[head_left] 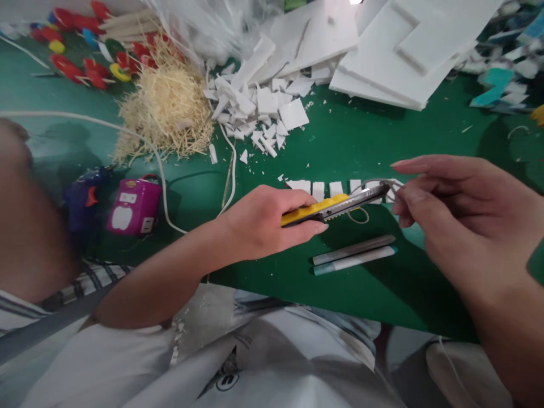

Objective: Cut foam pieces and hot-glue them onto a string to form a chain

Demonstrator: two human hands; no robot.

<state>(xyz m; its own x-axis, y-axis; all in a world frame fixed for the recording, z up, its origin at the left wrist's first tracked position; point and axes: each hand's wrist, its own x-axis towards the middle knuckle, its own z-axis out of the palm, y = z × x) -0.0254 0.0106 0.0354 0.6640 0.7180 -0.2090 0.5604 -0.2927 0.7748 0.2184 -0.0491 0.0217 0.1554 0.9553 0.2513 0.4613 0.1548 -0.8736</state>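
My left hand (266,221) is closed round the yellow handle of a utility knife (335,207), held level above the green table (340,136). The knife's metal front end points right. My right hand (450,212) pinches that front end, where a thin wire loop (359,216) hangs; I cannot make out exactly what the fingertips grip. Just behind the knife lies a row of small white foam squares (318,188). Two pale pens (355,256) lie side by side on the table below the knife.
A heap of white foam scraps (255,107) and large foam sheets (395,56) fill the back. A pile of thin straw sticks (168,110), red and yellow plastic pieces (76,51), a magenta gadget (134,207) with a white cable (161,170) sit at left.
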